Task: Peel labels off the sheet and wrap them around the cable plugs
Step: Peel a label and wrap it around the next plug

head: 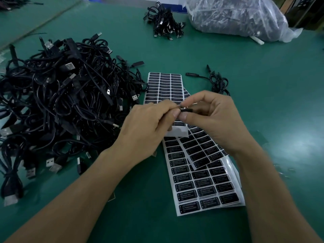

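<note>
My left hand [149,127] and my right hand [210,118] meet above the label sheets, thumbs and forefingers pinching a small black cable plug [186,110] between them. Whether a label sits on the plug is hidden by my fingers. White sheets of black labels [203,186] lie on the green table below my hands, several overlapping, one sheet [164,86] stretching away from me. A big heap of black USB cables [57,106] fills the left side.
A single black cable [217,83] lies just beyond my right hand. A smaller cable bundle [163,21] sits at the back, beside a clear plastic bag of cables [236,16] at the back right. Green table surface [280,102] spreads to the right.
</note>
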